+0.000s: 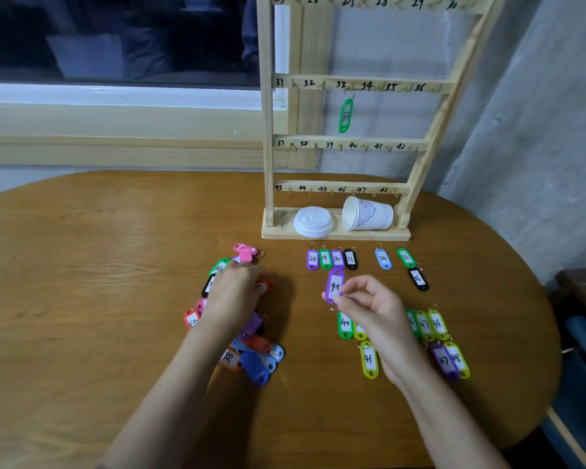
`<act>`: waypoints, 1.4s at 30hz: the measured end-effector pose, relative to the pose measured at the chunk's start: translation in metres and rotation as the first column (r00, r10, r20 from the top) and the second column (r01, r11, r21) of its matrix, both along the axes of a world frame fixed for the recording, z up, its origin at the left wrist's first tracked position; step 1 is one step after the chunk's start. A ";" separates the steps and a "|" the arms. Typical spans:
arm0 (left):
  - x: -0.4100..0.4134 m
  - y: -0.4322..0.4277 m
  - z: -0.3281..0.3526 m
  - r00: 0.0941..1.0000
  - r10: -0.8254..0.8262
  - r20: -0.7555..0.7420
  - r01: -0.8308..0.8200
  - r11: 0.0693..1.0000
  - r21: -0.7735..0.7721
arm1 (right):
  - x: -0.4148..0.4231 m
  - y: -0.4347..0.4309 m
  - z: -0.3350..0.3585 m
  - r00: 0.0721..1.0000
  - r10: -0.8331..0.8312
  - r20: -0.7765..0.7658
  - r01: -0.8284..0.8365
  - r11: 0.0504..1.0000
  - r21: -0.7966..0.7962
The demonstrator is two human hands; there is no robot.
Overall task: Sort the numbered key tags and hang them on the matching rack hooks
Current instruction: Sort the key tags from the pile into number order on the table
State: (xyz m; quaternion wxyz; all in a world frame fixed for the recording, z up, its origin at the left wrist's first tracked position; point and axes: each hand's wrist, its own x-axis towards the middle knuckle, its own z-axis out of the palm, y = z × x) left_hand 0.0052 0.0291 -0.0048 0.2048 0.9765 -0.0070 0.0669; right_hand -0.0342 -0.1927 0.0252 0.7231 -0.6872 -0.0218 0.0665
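The right hand sits just right of the view's centre, thumb and forefinger closed in a pinch on the lower end of a purple key tag. The tag's body points to twelve o'clock and its handwritten number is not clearly readable. The left hand, at nine o'clock from the right, lies palm down on the heap of unsorted key tags. Its fingertips are buried among them, so I cannot tell whether it grips one. At twelve o'clock from the purple tag a sorted row reading 28, 29, 30, 31 lies flat on the table, with a blue 34 and a black 36 off toward two o'clock. More sorted tags, among them a green 40 and a yellow-green 41, lie at five to six o'clock, partly under the wrist. The wooden rack stands at twelve o'clock; only a green tag 33 hangs there, and a tipped paper cup and a lid rest on its base. The tags look light, stiff and smooth, each with a thin metal ring. The plastic body near the ring end seems the best hold, leaving the ring free for the small hook; a loose pinch could let the tag swivel.
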 end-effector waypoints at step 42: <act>-0.047 -0.024 0.015 0.991 0.133 -0.026 -0.109 0.662 -0.742 | 0.080 0.000 -0.013 0.999 -0.040 0.022 0.045 0.825 -0.563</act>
